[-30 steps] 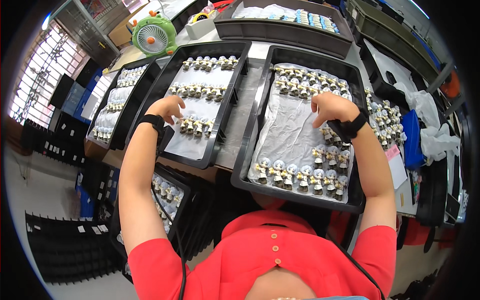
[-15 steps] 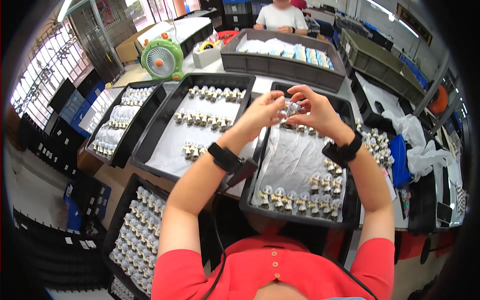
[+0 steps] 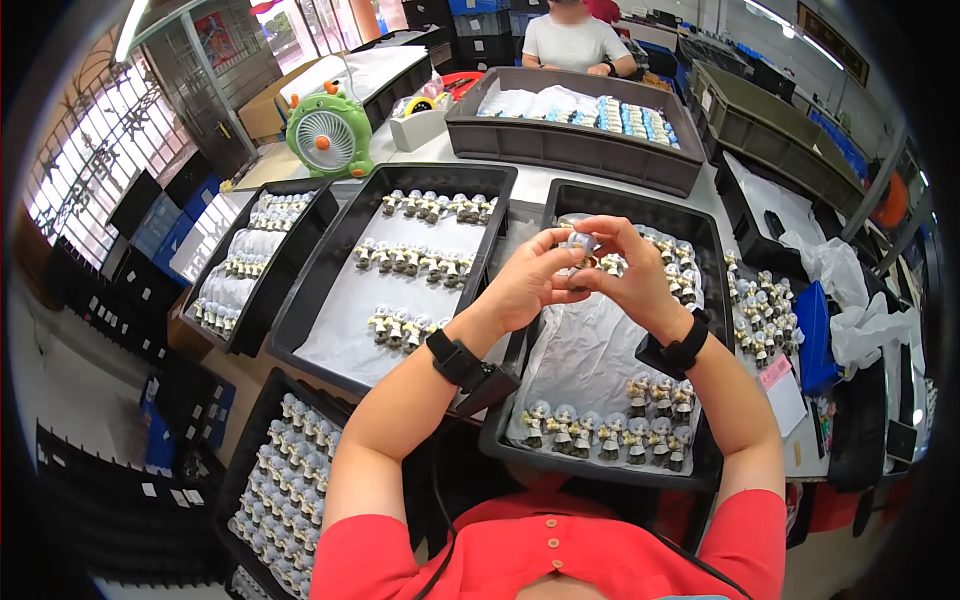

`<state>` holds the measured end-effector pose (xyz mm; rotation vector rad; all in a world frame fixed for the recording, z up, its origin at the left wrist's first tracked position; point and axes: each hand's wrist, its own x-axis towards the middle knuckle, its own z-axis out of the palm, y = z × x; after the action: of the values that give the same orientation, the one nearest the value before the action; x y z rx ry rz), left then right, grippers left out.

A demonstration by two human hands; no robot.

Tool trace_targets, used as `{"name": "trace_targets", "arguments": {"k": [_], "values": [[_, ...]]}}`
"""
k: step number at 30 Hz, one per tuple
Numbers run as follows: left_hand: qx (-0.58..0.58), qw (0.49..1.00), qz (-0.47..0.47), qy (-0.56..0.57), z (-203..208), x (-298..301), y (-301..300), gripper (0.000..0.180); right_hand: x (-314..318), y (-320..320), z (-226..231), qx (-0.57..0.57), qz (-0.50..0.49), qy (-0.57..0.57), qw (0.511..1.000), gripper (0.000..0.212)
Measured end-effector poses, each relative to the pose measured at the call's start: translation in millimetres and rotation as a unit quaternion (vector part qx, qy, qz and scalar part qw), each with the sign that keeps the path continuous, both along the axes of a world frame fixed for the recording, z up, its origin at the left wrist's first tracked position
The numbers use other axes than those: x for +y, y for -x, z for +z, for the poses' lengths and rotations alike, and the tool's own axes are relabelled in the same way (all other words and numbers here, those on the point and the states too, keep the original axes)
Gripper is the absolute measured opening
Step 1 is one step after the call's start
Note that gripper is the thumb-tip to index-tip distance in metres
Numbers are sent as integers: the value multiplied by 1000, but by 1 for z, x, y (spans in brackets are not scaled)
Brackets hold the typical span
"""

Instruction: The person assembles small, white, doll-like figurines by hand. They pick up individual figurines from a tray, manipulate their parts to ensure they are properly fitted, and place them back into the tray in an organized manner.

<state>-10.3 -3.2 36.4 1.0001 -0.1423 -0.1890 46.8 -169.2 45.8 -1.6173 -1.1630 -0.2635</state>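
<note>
1. Hands have joined: a second ago I saw them well apart, one over each tray; now the left hand (image 3: 522,285) and right hand (image 3: 643,288) meet around one pale-haired figurine (image 3: 584,244).

2. Left thumb and forefinger pinch it from the left, right thumb and forefinger from the right — I cannot tell from my feed which fingertips carry the weight.

3. That figurine sits between the fingertips, partly hidden by them, above the far half of the right tray (image 3: 640,204). By my judgement, the work has turned from two places to close handling of a single piece.

4. Nearer the wearer than the fingers, I see bare white liner (image 3: 570,350), then a short row (image 3: 660,395) and a longer front row (image 3: 610,436) of figurines. More lie just right of the right fingers.

5. Left of the left fingers, the left tray (image 3: 445,178) holds three rows — no fingers are over it now, so I judge attention has left it for the moment.
</note>
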Motion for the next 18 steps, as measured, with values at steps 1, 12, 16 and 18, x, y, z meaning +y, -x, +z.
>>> {"name": "trace_targets", "arguments": {"k": [1, 12, 16, 18], "values": [[2, 1000, -5, 13, -1, 1, 0, 41, -1, 5, 2, 0, 6, 7, 1000, 58], [14, 999, -23, 42, -2, 2, 0, 37, -4, 4, 0, 5, 20, 54, 998, 84], [-18, 1000, 2, -13, 3, -1, 4, 47, -5, 2, -3, -35, -6, 61, 998, 88], [-37, 998, 19, -47, 3, -2, 5, 49, -5, 2, -4, -43, -15, 66, 997, 90]]}}
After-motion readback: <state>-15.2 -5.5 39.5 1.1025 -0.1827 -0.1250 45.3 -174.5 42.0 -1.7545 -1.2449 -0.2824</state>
